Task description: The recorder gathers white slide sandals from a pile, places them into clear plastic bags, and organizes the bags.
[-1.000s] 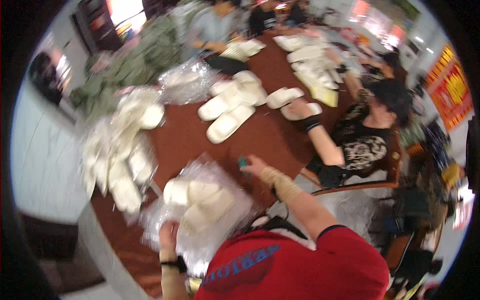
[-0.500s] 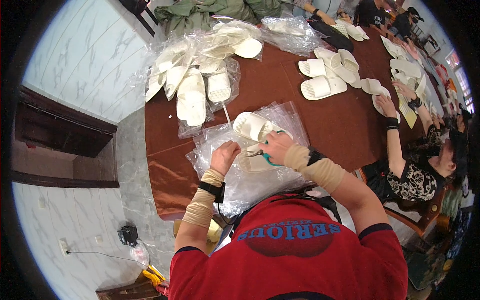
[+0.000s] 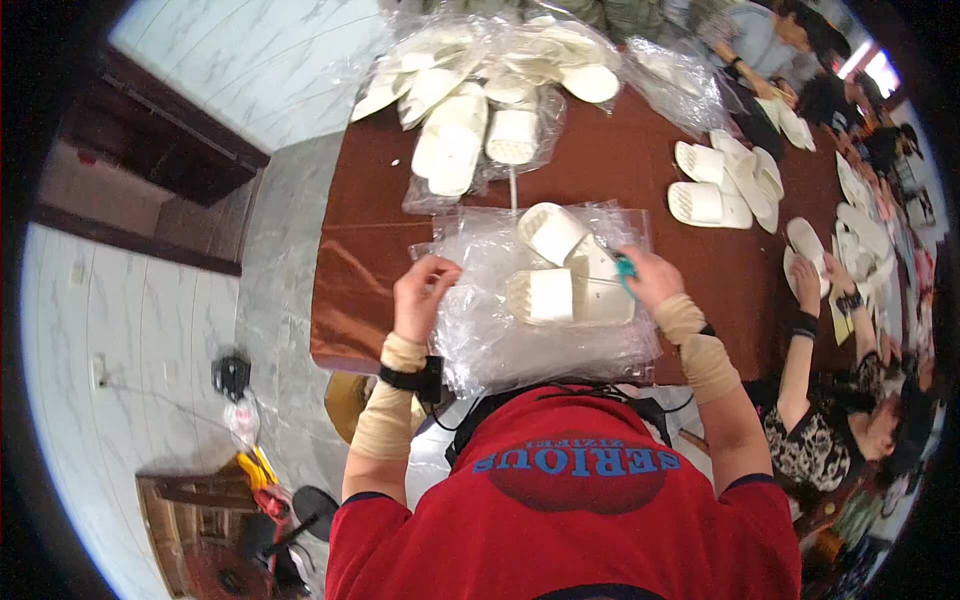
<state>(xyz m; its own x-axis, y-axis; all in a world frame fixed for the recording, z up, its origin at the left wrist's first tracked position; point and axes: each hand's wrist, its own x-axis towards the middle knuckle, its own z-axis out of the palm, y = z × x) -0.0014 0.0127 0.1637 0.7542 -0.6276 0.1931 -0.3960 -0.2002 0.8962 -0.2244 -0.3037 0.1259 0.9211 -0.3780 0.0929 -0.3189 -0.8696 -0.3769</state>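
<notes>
A pair of white slide slippers lies on a stack of clear plastic bags [image 3: 475, 345] in front of me. The far slipper [image 3: 555, 233] is turned askew; the near slipper [image 3: 545, 297] lies sideways with its strap up. My right hand [image 3: 655, 280] is closed round teal-handled snips [image 3: 626, 275] at the slippers' right end, the blades pointing up and left over them. Left of the pair, apart from them, my left hand [image 3: 425, 295] hovers above the bags' left edge. Its fingers are bent toward the thumb; whatever they may pinch is too small to see.
Bagged white slippers [image 3: 455, 140] are heaped at the far left of the brown-covered table [image 3: 600, 150]. More loose slippers [image 3: 715, 190] lie to the right. A co-worker's hands [image 3: 815, 280] handle slippers at the right, and other people sit further along.
My hands have moved apart, the left one leftward off the slippers, the right one with the snips to their right end. The near slipper is now uncovered. The whole view has shifted.
</notes>
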